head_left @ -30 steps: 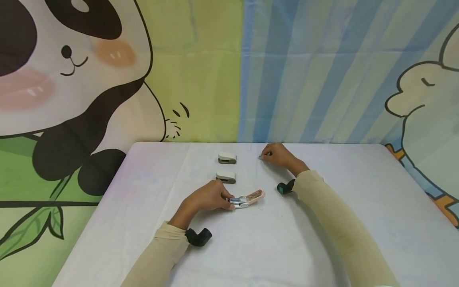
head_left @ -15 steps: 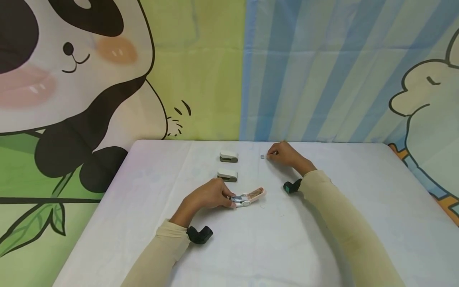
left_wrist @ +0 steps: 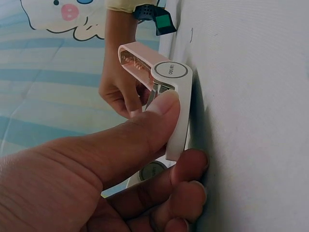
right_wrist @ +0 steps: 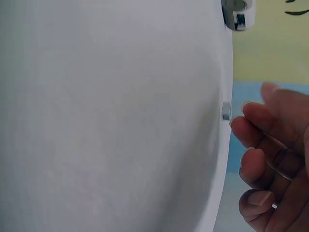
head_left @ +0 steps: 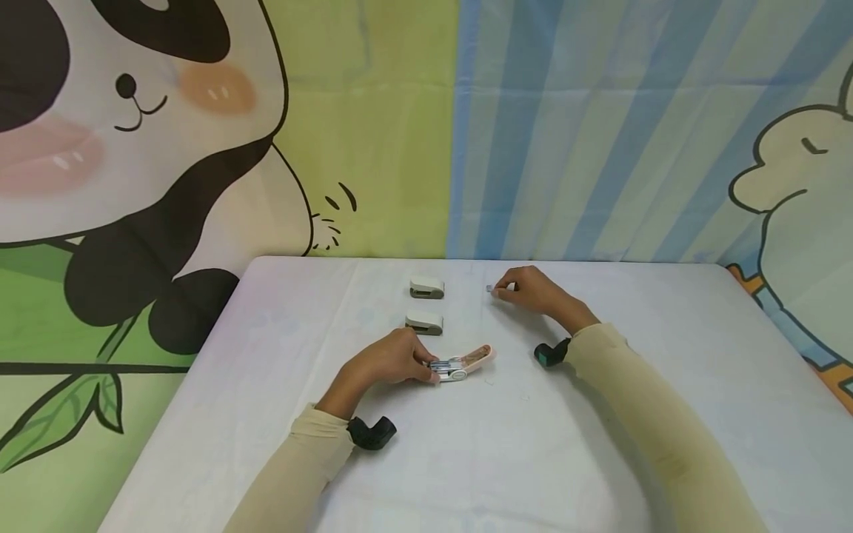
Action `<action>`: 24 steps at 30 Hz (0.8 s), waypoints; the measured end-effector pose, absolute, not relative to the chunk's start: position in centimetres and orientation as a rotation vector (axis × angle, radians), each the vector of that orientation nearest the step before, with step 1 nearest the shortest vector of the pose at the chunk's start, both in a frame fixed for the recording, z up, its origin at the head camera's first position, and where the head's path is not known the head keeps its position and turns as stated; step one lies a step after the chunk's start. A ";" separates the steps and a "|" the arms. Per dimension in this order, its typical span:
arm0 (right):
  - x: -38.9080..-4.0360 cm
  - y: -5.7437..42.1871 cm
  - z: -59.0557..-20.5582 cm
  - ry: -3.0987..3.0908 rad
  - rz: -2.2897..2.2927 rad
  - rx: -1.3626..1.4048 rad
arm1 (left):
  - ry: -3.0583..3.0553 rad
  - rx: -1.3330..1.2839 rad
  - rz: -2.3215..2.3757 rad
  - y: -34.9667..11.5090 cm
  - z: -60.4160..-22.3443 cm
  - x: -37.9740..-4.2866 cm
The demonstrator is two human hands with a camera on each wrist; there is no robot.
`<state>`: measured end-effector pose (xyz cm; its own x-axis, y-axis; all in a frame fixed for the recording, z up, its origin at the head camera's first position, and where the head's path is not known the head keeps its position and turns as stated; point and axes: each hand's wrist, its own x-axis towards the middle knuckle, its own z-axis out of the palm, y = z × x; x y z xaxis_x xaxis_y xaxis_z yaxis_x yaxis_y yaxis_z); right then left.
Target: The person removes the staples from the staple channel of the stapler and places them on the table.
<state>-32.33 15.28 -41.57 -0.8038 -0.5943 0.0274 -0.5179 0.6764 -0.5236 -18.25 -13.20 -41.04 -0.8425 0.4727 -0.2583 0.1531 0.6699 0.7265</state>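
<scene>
My left hand (head_left: 389, 364) grips a stapler (head_left: 458, 366) with a white base and a pink lid tilted up, low over the table. In the left wrist view the thumb presses beside its metal magazine (left_wrist: 163, 88), with the fingers under the base. My right hand (head_left: 533, 289) is at the far side of the table, beside a short strip of staples (right_wrist: 226, 111) lying on the cloth. In the right wrist view its thumb stands apart from loosely bent fingers, fingertips right by the strip. A tiny bright bit shows between the lower fingers.
Two more white staplers with grey-green bases, a far one (head_left: 426, 288) and a nearer one (head_left: 423, 323), lie beyond my left hand. White cloth covers the table (head_left: 426, 459). A printed curtain (head_left: 373, 133) hangs behind the far edge.
My right hand has drawn off to the right from the staple strip, leaving it on the table, then come back close to it. The left hand keeps hold of the stapler.
</scene>
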 end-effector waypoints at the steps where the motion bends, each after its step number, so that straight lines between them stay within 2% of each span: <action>1: -32.0 15.1 -41.5 2.728 -0.791 -0.941 | 2.455 0.485 1.016 -13.2 -41.0 -18.2; 7: -30.3 13.9 -41.1 2.540 -0.868 -1.087 | 2.442 0.482 1.040 -13.3 -41.0 -18.1; 16: -28.2 13.2 -40.4 2.073 -0.916 -1.134 | 2.449 0.489 1.034 -13.3 -41.2 -18.1; 24: -27.7 13.6 -40.3 1.963 -0.903 -1.136 | 2.454 0.544 1.045 -13.2 -41.3 -17.9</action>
